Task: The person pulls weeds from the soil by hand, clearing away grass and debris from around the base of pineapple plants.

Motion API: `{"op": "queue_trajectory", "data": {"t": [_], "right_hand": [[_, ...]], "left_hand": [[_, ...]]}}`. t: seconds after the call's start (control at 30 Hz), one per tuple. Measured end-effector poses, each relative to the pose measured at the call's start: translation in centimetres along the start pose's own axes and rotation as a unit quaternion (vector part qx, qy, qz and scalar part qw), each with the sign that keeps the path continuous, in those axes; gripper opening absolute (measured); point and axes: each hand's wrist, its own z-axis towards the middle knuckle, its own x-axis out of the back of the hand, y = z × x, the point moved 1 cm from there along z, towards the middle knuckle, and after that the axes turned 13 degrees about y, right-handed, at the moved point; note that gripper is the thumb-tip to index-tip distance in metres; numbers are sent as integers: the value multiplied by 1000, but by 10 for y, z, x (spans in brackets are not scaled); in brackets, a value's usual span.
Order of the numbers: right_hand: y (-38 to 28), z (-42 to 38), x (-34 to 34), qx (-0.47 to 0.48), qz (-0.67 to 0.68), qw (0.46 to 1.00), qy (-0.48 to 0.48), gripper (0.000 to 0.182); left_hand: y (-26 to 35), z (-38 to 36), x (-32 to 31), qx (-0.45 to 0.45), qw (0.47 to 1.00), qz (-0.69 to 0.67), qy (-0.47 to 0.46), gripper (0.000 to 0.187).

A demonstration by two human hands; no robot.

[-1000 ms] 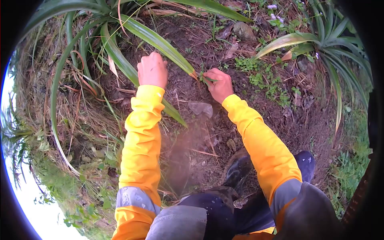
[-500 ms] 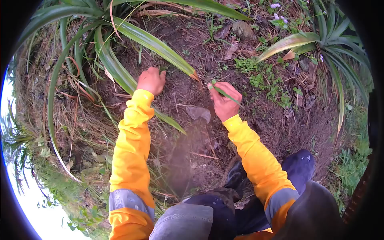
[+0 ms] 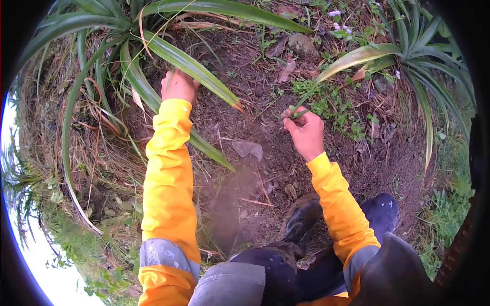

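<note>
My left hand (image 3: 178,85) reaches under a long green leaf (image 3: 189,65) of the big strap-leaved plant (image 3: 109,48) at the upper left; its fingers are curled at the soil, and what they grip is hidden. My right hand (image 3: 306,130) is closed on a small green weed stem (image 3: 297,111) above bare brown soil (image 3: 255,117), beside a patch of low green weeds (image 3: 332,104). Both arms wear yellow sleeves with grey bands.
A second strap-leaved plant (image 3: 413,51) stands at the upper right. A flat stone (image 3: 248,149) lies on the soil between my arms. My dark boots (image 3: 301,219) are at the bottom. Dry grass (image 3: 97,153) covers the left slope.
My right hand has lifted away from the leaf tip and moved right with a pulled weed stem. My left hand has moved up and left, deeper under the leaves.
</note>
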Motion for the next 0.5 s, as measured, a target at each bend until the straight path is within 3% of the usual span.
{"op": "queue_trajectory", "data": {"t": [0.13, 0.23, 0.33, 0.4, 0.43, 0.5], "right_hand": [[-21, 49, -19, 35, 9, 999, 14, 30], [-17, 111, -52, 262, -112, 958, 42, 39], [-32, 145, -84, 249, -151, 957, -2, 30], [-34, 157, -99, 267, -216, 939, -20, 27], [-28, 161, -103, 290, -196, 937, 16, 22], [-25, 163, -101, 293, -178, 939, -7, 21]], "left_hand": [[-2, -11, -24, 27, 996, 53, 73, 27], [5, -18, -14, -36, 995, -5, 89, 21], [18, -30, -3, 20, 995, -81, 52, 15], [45, -49, 18, -15, 991, -108, 84, 15], [54, -61, 25, -27, 993, -107, 51, 15], [79, -84, 46, -44, 976, -214, -16, 15]]}}
